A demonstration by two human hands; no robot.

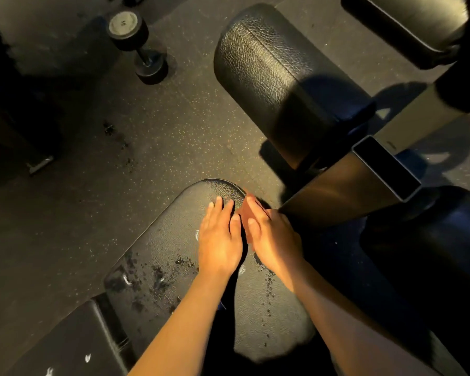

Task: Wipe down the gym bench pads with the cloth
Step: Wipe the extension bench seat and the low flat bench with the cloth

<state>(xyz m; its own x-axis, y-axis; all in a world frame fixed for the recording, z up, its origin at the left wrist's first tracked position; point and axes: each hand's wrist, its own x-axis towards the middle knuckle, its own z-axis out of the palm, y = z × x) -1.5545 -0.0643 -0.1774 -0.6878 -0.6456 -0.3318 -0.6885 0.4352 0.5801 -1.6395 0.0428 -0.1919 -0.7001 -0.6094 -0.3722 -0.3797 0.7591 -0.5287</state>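
A black leather seat pad (168, 240) of the gym bench lies below me, worn and flecked with dark scuffs and white marks. My left hand (220, 237) rests flat on its far end, fingers straight. My right hand (269, 234) lies beside it with straight fingers, touching the pad's right edge near the steel frame. No cloth shows in either hand. A second pad (65, 340) adjoins at the lower left. A round roller pad (272, 77) stands beyond.
A square steel tube (364, 177) of the frame runs just right of my hands. More black pads sit at the top right (407, 20) and lower right (429, 253). A dumbbell (139, 44) lies on the speckled rubber floor (120, 137).
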